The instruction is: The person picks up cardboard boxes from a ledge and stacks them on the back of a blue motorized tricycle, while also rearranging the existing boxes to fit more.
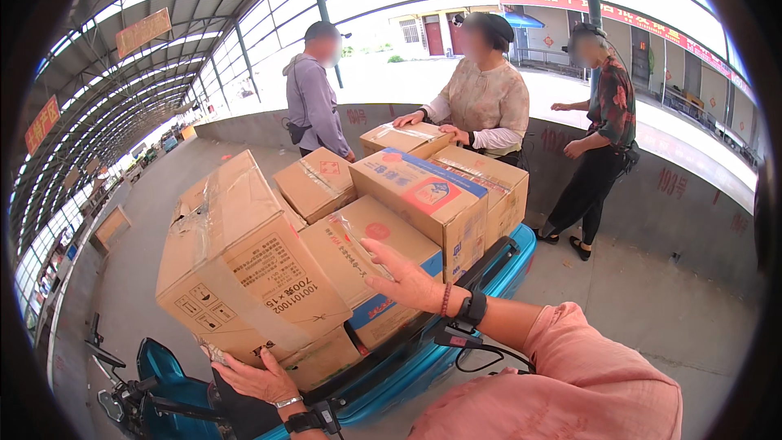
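Cardboard boxes are piled on the bed of a blue cargo tricycle. The large taped cardboard box stands highest at the left, its top torn near one edge. Against its lower near edge rests my left hand, fingers spread. My right hand is held open with fingers apart, over or beside a cardboard box with a blue band; whether it touches is unclear. Behind lie a small taped box, a box with blue and red print and another taped box.
A person in a patterned light top has both hands on a cardboard box at the far side. Two more people stand nearby, one in lilac, one in dark clothes. A low grey wall curves behind them. The tricycle's handlebar is lower left.
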Tool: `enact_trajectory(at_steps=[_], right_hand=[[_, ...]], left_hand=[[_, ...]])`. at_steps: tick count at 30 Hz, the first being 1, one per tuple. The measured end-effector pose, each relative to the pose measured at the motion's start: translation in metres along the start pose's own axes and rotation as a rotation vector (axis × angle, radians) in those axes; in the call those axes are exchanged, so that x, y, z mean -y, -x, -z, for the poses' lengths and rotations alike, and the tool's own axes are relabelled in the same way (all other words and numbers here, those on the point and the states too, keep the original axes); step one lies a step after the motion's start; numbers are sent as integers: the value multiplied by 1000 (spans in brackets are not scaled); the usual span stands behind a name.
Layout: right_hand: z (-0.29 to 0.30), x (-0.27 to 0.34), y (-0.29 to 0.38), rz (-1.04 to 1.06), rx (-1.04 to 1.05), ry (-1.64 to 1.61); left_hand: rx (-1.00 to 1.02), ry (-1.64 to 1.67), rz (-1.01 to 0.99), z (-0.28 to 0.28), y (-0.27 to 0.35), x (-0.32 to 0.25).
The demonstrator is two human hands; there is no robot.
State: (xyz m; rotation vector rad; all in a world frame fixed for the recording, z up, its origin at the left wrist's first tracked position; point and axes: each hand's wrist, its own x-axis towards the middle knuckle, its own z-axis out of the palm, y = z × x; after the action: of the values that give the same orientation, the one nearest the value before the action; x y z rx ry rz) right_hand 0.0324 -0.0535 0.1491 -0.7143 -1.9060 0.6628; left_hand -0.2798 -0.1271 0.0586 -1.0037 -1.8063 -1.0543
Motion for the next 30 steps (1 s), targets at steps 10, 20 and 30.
enact_trajectory(at_steps=[10, 20, 30], right_hand=[[89, 83, 11, 212, -180, 171], [209, 153, 80, 602, -388, 162], [353, 213, 201, 1036, -469, 504]], left_hand=[[215, 47, -18, 19, 64, 15], [650, 118, -20, 152, 217, 14], [1397, -324, 212, 234, 347, 25]])
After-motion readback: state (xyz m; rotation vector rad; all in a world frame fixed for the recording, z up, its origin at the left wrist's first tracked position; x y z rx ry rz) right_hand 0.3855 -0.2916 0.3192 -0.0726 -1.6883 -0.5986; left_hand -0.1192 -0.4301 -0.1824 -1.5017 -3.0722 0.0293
